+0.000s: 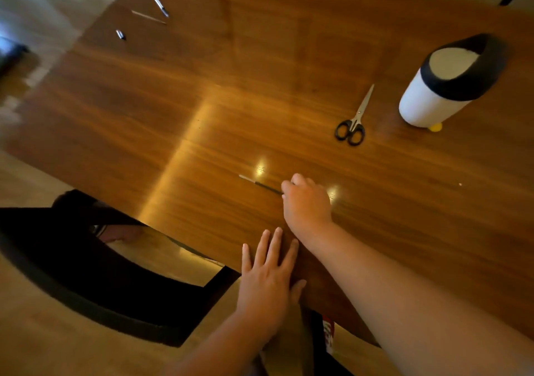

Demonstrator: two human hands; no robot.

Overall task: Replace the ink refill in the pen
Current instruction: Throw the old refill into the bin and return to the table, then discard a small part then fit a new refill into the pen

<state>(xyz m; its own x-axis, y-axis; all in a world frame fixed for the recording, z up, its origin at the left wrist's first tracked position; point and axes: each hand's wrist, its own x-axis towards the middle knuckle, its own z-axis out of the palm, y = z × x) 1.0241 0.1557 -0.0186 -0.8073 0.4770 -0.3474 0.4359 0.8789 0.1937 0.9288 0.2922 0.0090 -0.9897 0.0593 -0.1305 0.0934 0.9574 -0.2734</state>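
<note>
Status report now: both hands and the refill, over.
Right hand closed on thin refill lying on table. Left hand flat, open, at table edge. Pen parts far corner. Nothing in way.

No readable text, labels or numbers anywhere.

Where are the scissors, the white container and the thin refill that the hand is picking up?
scissors (pixel 353 121): head view, at the pivot above the black handles.
white container (pixel 427 102): head view, on its white side wall.
thin refill (pixel 261 185): head view, on the dark stretch left of the right hand (pixel 306 202).
</note>
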